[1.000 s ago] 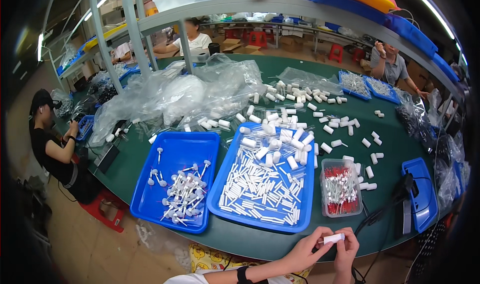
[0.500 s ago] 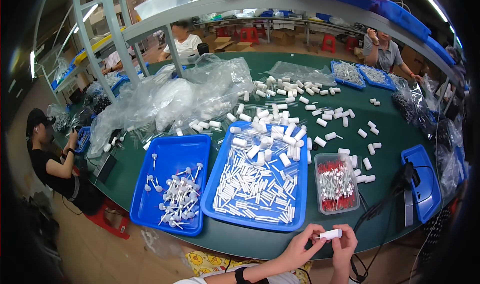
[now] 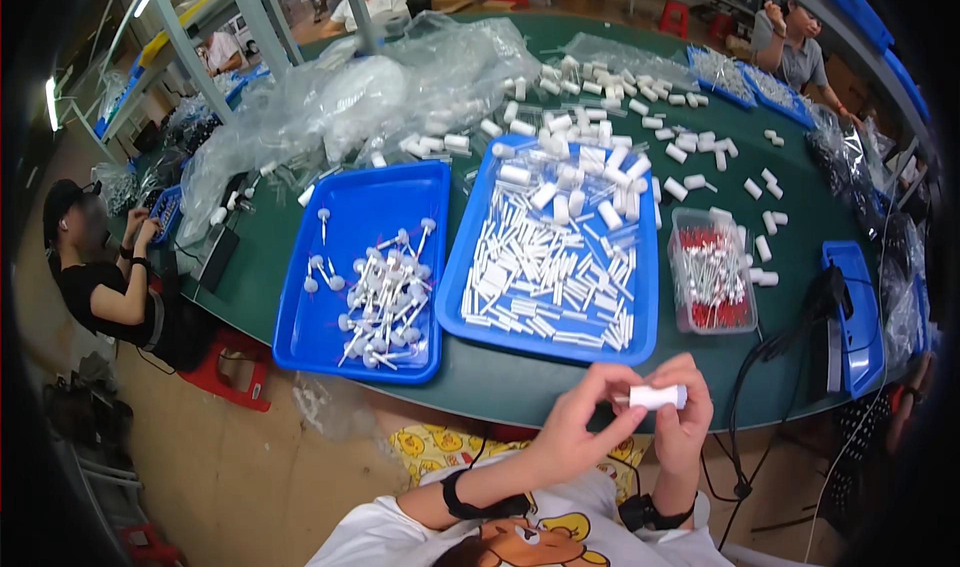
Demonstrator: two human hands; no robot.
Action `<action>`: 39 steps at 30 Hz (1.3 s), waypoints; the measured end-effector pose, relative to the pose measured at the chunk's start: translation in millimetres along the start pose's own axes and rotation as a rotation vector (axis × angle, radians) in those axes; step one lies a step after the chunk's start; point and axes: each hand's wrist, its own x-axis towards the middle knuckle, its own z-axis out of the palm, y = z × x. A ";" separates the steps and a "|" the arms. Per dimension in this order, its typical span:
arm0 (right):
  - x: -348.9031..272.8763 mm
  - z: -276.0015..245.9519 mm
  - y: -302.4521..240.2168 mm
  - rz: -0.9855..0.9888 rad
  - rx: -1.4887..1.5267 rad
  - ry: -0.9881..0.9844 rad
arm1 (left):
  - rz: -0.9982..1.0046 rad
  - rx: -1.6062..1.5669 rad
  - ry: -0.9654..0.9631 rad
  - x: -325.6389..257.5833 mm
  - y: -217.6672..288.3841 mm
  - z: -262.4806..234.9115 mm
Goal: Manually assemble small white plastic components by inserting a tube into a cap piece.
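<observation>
A short white plastic cylinder (image 3: 655,398) with a bluish-grey right end lies level between my hands, above the table's near edge. My right hand (image 3: 684,417) pinches it near that end. At its left end, where a thin stem shows, my left hand (image 3: 580,427) closes with thumb and fingertips. Beyond my hands, the larger blue tray (image 3: 545,339) holds many thin white tubes and, at its far end, white cylinders. Right of it, a clear plastic box (image 3: 752,312) contains small white-stemmed parts with red wires. White stems with round, pale grey heads (image 3: 385,302) are piled in the left blue tray (image 3: 300,337).
Loose white cylinders (image 3: 675,153) and crumpled clear plastic bags (image 3: 370,92) cover the far part of the green table (image 3: 500,392). Black cables (image 3: 742,447) hang at the right beside another blue tray (image 3: 862,342). A person (image 3: 110,277) sits at the left; others are across the table.
The view has tilted downward, so trays and hands appear higher and more of my shirt shows. My hands still hold the white cylinder, with its stem end still toward my left fingers.
</observation>
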 end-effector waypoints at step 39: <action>14.3 32.6 22.5 0.040 0.191 -0.181 | 0.255 0.136 0.111 11.4 4.2 -24.9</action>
